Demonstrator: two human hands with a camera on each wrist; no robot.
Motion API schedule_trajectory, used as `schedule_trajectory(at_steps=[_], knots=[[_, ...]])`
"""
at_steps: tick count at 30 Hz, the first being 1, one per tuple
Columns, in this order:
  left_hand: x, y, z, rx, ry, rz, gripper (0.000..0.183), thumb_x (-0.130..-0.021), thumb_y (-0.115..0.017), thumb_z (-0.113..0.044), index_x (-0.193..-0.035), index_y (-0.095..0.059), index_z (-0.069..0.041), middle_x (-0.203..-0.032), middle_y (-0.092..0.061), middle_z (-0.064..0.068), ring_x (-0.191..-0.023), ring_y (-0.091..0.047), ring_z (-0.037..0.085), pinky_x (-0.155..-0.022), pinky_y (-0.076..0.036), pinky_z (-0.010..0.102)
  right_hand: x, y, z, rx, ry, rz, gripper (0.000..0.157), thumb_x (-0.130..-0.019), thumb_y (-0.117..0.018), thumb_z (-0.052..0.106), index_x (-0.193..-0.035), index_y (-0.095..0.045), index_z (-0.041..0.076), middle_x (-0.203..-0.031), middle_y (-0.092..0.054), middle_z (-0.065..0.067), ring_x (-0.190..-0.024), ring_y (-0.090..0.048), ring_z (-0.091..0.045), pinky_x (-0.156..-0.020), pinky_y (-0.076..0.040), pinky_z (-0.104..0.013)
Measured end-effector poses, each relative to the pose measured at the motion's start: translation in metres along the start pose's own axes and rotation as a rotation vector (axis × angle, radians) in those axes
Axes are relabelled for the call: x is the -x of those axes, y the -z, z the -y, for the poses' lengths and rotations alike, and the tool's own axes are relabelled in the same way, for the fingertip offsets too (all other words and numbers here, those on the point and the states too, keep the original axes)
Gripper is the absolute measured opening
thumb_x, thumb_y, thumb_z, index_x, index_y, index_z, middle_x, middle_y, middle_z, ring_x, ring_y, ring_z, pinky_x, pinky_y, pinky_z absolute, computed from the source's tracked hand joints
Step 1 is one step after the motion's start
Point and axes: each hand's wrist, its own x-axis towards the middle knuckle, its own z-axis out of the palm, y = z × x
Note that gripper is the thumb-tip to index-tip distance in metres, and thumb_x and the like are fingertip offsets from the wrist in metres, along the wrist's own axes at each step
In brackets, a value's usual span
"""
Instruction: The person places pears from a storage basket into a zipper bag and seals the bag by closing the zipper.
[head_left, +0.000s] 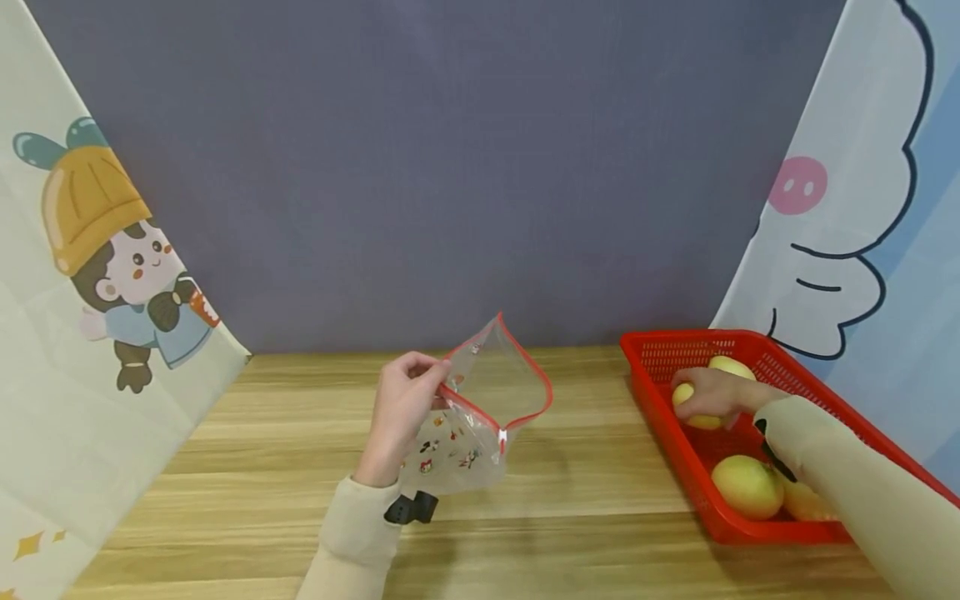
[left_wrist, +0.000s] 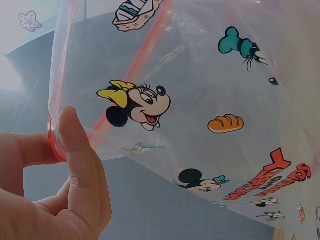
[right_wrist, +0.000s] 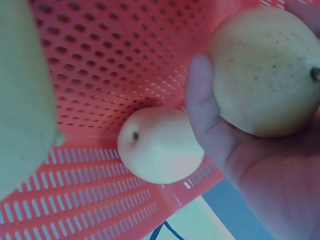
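My left hand (head_left: 405,404) pinches the red-edged rim of a clear zip bag (head_left: 480,458) printed with cartoon figures. The bag's mouth gapes open, with a slider at its near corner. In the left wrist view, thumb and fingers (left_wrist: 82,165) hold the bag's red edge (left_wrist: 56,142). Inside the red basket (head_left: 697,492) at the right, my right hand (head_left: 712,393) grips a yellow mango (right_wrist: 265,72), its thumb along one side. Another mango (right_wrist: 161,145) lies against the basket's slotted wall, and a further mango (head_left: 747,486) sits near the basket's front.
The wooden table (head_left: 262,467) carries the basket and lies under the bag. A grey backdrop (head_left: 450,167) rises behind it. Printed cartoon curtains (head_left: 832,275) flank both sides. The basket's raised rim surrounds my right hand.
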Motion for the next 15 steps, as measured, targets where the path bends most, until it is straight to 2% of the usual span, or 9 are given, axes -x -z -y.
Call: schedule_trajectory(at_steps=[9, 15], knots=[[-0.001, 0.0009, -0.0001, -0.007, 0.008, -0.004, 0.012, -0.097, -0.066, -0.006, -0.101, -0.067, 0.005, -0.094, -0.066, 0.022, -0.066, -0.064, 0.017, -0.059, -0.062, 0.027, 0.0042, 0.0091, 0.0002, 0.058, 0.077, -0.096, 0.068, -0.073, -0.079, 0.032, -0.129, -0.058, 0.0, -0.101, -0.059, -0.011, -0.083, -0.056, -0.024, -0.055, -0.058, -0.034], [-0.0018, 0.0005, 0.0007, -0.009, 0.008, -0.004, 0.013, -0.096, -0.067, -0.007, -0.101, -0.067, 0.005, -0.094, -0.066, 0.021, -0.066, -0.064, 0.017, -0.059, -0.062, 0.027, 0.0022, 0.0106, 0.002, 0.086, 0.11, -0.17, 0.061, -0.074, -0.079, 0.031, -0.123, -0.06, 0.001, -0.096, -0.059, -0.008, -0.077, -0.055, -0.021, -0.052, -0.054, -0.032]])
